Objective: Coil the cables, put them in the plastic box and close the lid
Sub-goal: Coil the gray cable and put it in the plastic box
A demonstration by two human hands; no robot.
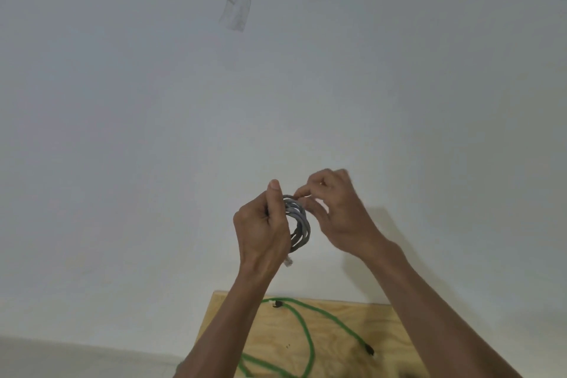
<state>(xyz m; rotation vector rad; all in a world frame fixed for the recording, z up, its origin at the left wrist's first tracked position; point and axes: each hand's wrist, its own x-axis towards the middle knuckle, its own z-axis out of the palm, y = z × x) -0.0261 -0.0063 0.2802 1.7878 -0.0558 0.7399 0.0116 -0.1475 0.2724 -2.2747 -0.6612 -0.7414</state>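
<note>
The fingers of the left hand (pixel 260 224) curled round a grey cable (pixel 299 224) coil held up before a white wall (pixel 122 132), while the right hand (pixel 334 212) pinched its loose end at the top. Coiling looked nearly finished; tucking that end seemed next. A green cable (pixel 303 325) lay loose on the plywood worktop (pixel 377 325) below; no box showed.
</note>
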